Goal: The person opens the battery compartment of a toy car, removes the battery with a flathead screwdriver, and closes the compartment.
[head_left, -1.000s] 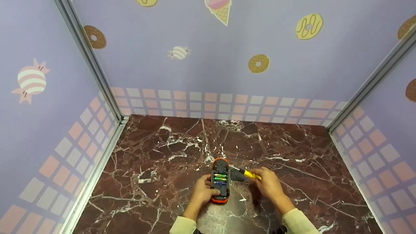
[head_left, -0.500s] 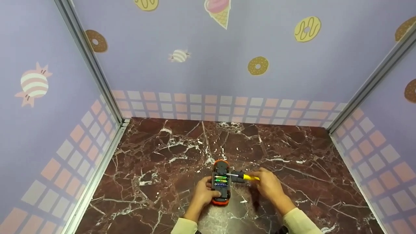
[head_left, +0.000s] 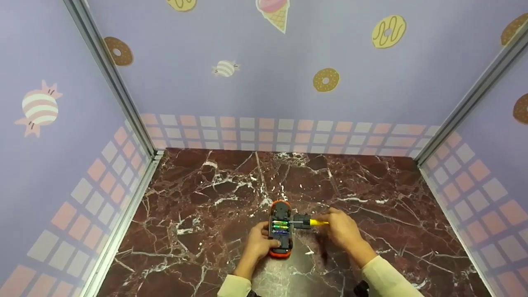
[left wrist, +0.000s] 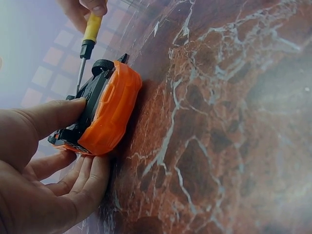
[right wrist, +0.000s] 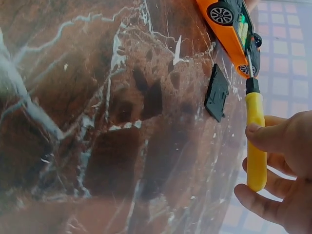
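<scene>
Lying upside down on the marble counter, the orange toy car is being gripped by the left hand, while the right hand is gripping a yellow screwdriver at its open battery bay, the black cover resting just beside.

The screwdriver tip is too small to place among the batteries; the left hand hides the toy car's near end.
</scene>
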A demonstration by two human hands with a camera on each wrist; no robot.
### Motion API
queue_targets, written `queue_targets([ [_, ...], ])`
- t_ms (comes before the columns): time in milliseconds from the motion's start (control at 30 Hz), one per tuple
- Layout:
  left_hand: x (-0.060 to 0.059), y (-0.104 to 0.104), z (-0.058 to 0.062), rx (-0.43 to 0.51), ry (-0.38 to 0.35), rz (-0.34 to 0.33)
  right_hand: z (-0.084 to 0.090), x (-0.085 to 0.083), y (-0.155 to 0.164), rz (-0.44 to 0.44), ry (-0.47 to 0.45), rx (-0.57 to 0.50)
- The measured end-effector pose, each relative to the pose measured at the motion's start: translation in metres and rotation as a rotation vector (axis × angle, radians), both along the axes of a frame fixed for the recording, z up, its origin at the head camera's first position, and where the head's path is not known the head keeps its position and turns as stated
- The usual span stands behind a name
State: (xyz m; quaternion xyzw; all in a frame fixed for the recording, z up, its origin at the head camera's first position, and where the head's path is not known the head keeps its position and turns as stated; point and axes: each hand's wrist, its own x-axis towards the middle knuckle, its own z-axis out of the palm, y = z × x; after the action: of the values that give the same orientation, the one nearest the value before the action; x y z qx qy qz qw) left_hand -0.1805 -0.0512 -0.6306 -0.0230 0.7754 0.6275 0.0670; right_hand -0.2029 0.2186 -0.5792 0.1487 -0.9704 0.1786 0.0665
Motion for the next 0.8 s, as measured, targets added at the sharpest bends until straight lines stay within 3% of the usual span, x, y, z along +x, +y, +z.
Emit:
queue_targets([
  [300,0.000,0.000,0.001,-0.014,-0.006,0.002,0.015,-0.005,-0.009,0.021,0.064,0.082],
  [567,0.000,0.002,0.001,0.018,0.000,0.003,0.021,-0.001,-0.021,0.024,0.291,0.279],
  [800,-0.001,0.000,0.003,-0.005,-0.001,0.003,0.032,-0.001,-0.034,0.013,0.282,0.336],
])
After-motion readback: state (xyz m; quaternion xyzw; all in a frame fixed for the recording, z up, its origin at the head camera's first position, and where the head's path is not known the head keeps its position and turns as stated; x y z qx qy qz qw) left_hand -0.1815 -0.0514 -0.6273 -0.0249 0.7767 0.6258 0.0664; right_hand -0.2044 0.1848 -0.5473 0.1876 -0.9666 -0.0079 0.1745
